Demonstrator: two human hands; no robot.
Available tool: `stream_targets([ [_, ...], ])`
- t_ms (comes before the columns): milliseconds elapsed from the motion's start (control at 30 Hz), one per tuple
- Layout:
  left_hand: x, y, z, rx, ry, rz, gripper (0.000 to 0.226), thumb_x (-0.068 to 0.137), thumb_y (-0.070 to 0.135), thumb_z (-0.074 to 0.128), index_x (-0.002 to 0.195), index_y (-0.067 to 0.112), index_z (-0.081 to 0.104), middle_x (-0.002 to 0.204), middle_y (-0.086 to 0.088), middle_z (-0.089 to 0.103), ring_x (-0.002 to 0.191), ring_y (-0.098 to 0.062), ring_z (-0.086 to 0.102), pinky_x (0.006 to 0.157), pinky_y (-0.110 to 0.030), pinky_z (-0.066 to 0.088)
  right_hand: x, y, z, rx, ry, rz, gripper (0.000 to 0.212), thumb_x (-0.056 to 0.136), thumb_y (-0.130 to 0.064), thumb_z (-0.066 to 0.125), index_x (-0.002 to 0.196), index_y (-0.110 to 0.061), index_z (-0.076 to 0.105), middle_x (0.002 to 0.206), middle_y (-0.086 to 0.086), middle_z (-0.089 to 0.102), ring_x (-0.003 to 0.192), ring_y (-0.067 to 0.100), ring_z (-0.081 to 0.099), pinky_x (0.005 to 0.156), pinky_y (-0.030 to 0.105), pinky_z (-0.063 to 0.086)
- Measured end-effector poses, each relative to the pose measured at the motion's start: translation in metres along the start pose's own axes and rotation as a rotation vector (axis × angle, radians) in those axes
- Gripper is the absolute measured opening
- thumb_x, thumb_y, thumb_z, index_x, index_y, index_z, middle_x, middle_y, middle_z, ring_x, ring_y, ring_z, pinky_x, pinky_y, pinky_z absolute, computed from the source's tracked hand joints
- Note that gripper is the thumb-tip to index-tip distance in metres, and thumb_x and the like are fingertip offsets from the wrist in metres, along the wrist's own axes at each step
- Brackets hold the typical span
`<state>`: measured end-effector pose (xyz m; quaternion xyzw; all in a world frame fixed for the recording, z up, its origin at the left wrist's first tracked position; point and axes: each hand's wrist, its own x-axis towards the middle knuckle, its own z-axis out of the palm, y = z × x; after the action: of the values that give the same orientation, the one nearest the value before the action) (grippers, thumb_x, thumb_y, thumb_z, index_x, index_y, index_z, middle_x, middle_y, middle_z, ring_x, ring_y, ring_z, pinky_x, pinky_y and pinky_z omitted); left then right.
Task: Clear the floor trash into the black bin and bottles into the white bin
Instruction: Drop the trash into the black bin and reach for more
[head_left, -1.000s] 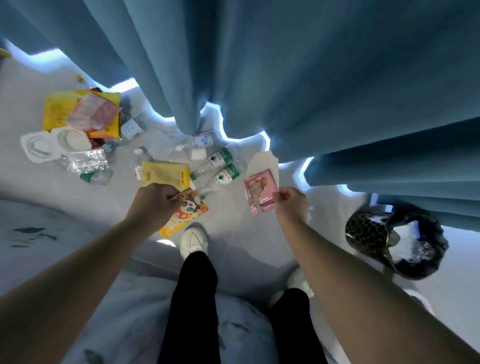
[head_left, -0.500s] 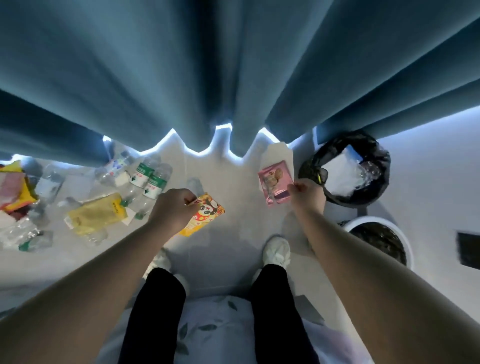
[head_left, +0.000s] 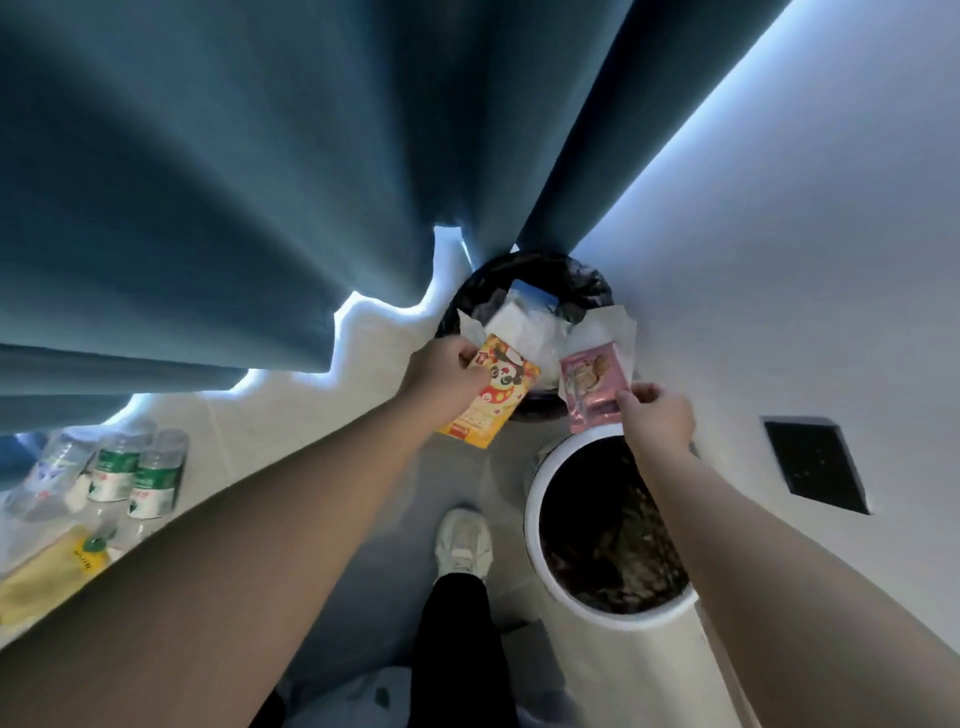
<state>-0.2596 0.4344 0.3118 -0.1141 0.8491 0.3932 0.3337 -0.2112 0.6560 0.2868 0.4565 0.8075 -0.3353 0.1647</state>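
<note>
My left hand grips a yellow snack packet with a panda print, held over the near rim of the black bin. My right hand pinches a pink wrapper together with a white paper behind it, at the gap between the black bin and the white bin. White crumpled trash lies inside the black bin. Several clear bottles with green labels lie on the floor at the far left, beside a yellow pouch.
Blue curtains hang down to the floor behind the bins. A white wall with a dark socket plate is on the right. My white shoe stands just left of the white bin.
The view has swung right from the trash pile to the bins. Both hands carried their wrappers along and now hold them at the black bin's rim.
</note>
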Motion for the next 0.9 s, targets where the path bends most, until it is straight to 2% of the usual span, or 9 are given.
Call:
stream_targets([
  [67, 0.026, 0.024, 0.014, -0.01, -0.004, 0.025, 0.007, 0.084, 0.019, 0.06, 0.079, 0.023, 0.057, 0.074, 0.006, 0.06, 0.071, -0.015, 0.057, 0.052, -0.021, 0.038, 0.019, 0.004, -0.006, 0.022, -0.012, -0.002, 0.006, 0.089, -0.018, 0.064, 0.094, -0.015, 0.067, 0.087, 0.0, 0.063, 0.086, 0.018, 0.059, 0.087, 0.033, 0.047],
  [200, 0.078, 0.038, 0.037, 0.024, 0.033, -0.018, 0.004, 0.087, 0.02, 0.059, 0.09, 0.018, 0.058, 0.085, 0.001, 0.062, 0.074, -0.017, 0.057, 0.052, -0.023, 0.038, 0.047, 0.011, -0.002, 0.078, -0.037, -0.013, 0.006, 0.088, -0.018, 0.065, 0.094, -0.015, 0.067, 0.09, 0.0, 0.065, 0.085, 0.017, 0.06, 0.084, 0.03, 0.047],
  [400, 0.113, -0.003, 0.059, 0.262, 0.116, -0.155, 0.039, 0.087, 0.027, 0.062, 0.122, 0.016, 0.049, 0.119, -0.006, 0.061, 0.109, -0.03, 0.055, 0.087, -0.037, 0.046, 0.065, 0.017, 0.018, 0.191, -0.063, -0.05, 0.002, 0.088, -0.015, 0.066, 0.088, -0.017, 0.066, 0.084, -0.004, 0.066, 0.076, 0.01, 0.059, 0.068, 0.022, 0.042],
  [467, 0.109, -0.016, 0.058, 0.379, 0.122, -0.099, 0.044, 0.087, 0.028, 0.062, 0.126, 0.018, 0.047, 0.125, -0.007, 0.057, 0.117, -0.031, 0.05, 0.094, -0.043, 0.043, 0.064, 0.015, 0.027, 0.222, -0.097, -0.081, 0.002, 0.088, -0.015, 0.067, 0.087, -0.017, 0.066, 0.083, -0.005, 0.067, 0.077, 0.01, 0.06, 0.067, 0.02, 0.044],
  [567, 0.102, -0.025, 0.05, 0.562, 0.079, 0.03, 0.045, 0.089, 0.025, 0.059, 0.131, 0.018, 0.046, 0.131, -0.008, 0.051, 0.121, -0.031, 0.045, 0.095, -0.044, 0.038, 0.069, 0.003, 0.045, 0.251, -0.151, -0.077, 0.003, 0.088, -0.019, 0.068, 0.087, -0.022, 0.066, 0.087, -0.005, 0.069, 0.084, 0.013, 0.066, 0.076, 0.029, 0.053],
  [633, 0.099, -0.029, 0.044, 0.649, 0.049, 0.093, 0.045, 0.089, 0.024, 0.057, 0.132, 0.018, 0.045, 0.131, -0.009, 0.05, 0.12, -0.03, 0.045, 0.094, -0.043, 0.038, 0.073, -0.007, 0.057, 0.183, -0.167, -0.072, 0.011, 0.089, -0.021, 0.067, 0.1, -0.02, 0.066, 0.096, -0.003, 0.07, 0.088, 0.014, 0.065, 0.075, 0.027, 0.05],
  [700, 0.096, -0.034, 0.037, 0.697, 0.025, 0.123, 0.047, 0.089, 0.024, 0.057, 0.133, 0.018, 0.044, 0.131, -0.009, 0.05, 0.12, -0.03, 0.045, 0.093, -0.043, 0.039, 0.074, -0.015, 0.068, 0.044, -0.171, -0.07, 0.035, 0.091, -0.025, 0.066, 0.124, -0.017, 0.058, 0.115, 0.001, 0.065, 0.099, 0.017, 0.06, 0.077, 0.024, 0.043],
  [800, 0.091, -0.043, 0.028, 0.723, 0.027, 0.135, 0.05, 0.088, 0.028, 0.057, 0.135, 0.018, 0.043, 0.131, -0.008, 0.049, 0.121, -0.03, 0.044, 0.093, -0.044, 0.039, 0.068, -0.021, 0.077, -0.202, -0.156, -0.142, 0.061, 0.091, -0.032, 0.065, 0.144, -0.019, 0.039, 0.141, 0.006, 0.047, 0.128, 0.026, 0.045, 0.094, 0.035, 0.042],
  [900, 0.08, -0.054, 0.016, 0.751, 0.056, 0.141, 0.059, 0.086, 0.039, 0.058, 0.138, 0.018, 0.039, 0.139, -0.008, 0.043, 0.129, -0.03, 0.038, 0.096, -0.045, 0.038, 0.054, -0.022, 0.077, -0.525, -0.167, -0.318, 0.073, 0.092, -0.044, 0.059, 0.152, -0.027, 0.02, 0.158, 0.005, 0.023, 0.146, 0.027, 0.019, 0.112, 0.046, 0.027],
])
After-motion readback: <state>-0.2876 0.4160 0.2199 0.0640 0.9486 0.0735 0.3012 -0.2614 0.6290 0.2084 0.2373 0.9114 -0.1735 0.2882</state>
